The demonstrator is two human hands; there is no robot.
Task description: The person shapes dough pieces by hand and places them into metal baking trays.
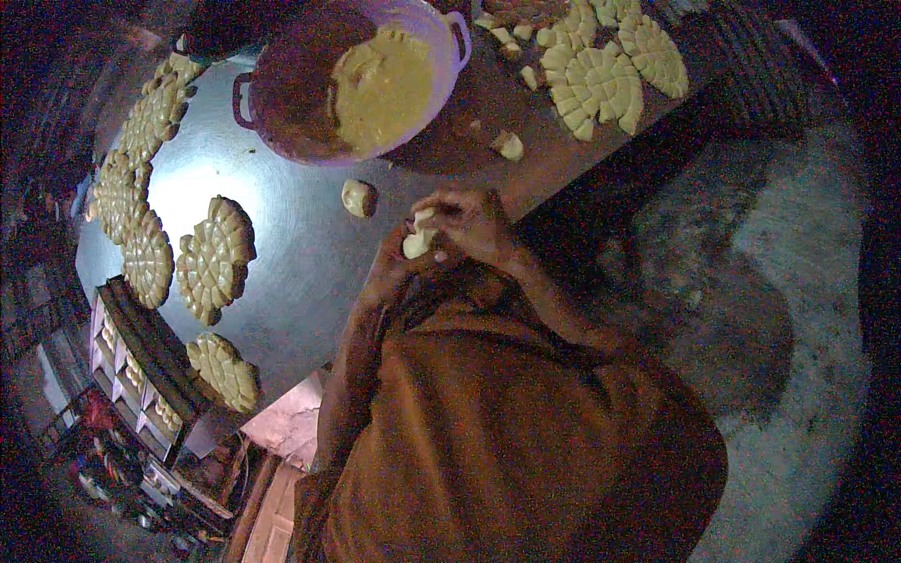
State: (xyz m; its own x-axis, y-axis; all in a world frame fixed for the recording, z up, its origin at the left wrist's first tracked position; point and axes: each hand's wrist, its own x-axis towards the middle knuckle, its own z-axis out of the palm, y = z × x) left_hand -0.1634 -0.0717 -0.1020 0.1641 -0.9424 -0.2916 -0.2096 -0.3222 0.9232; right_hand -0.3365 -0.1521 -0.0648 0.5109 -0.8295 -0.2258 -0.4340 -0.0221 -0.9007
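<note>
While I look down from far away, I find the dough lump (416, 246) between the two hands, close to the edge of the bench (310, 253). The left hand (397, 261) supports it from the side, with its fingers narrow around it. The right hand (475, 221) has its fingers bent over the upper part, and they seem to hold it too, but I cannot tell how hard each one presses.

In my judgement, the step in hand is to work this lump with the fingers. I would do it with small, equal presses, let the left palm carry the weight, and turn the lump a little between the presses. The dough is probably soft, so a strong squeeze could tear it or make it uneven. I would also keep both wrists away from the dough ball (357, 198), which rests apart on the bench, near the basin (291, 103).
</note>
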